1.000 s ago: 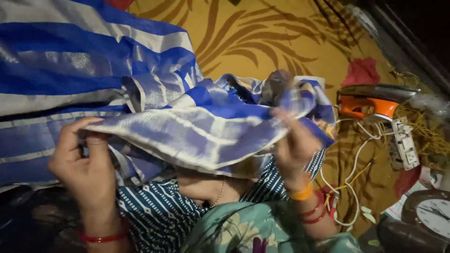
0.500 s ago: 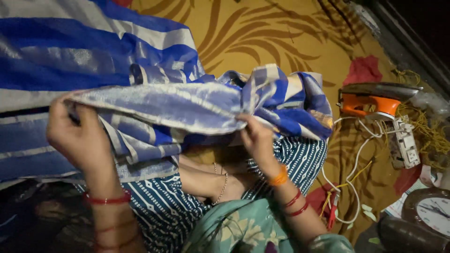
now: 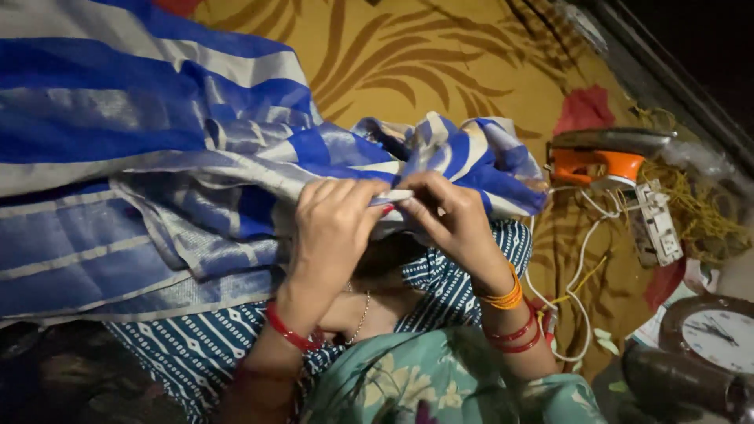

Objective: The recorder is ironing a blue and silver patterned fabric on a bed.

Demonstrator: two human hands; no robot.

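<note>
A long blue cloth with white and silver stripes [image 3: 133,133] lies spread over the left side and bunches up in the middle. My left hand [image 3: 334,224] and my right hand [image 3: 452,216] meet at the centre, both pinching the same edge of the striped cloth, fingertips almost touching. Red bangles circle my left wrist, orange and red ones my right. Under my hands lies a teal and white patterned fabric [image 3: 448,286], and a green flowered fabric [image 3: 408,381] covers the bottom of the view.
A yellow sheet with a brown leaf pattern [image 3: 408,63] covers the surface behind. At the right stand an orange clothes iron [image 3: 601,157], a white power strip [image 3: 656,228] with cords, and a round clock [image 3: 719,334].
My hands, held apart along the cloth's edge before, have come together at the centre. The lifted fold of striped cloth has dropped and gathered between them.
</note>
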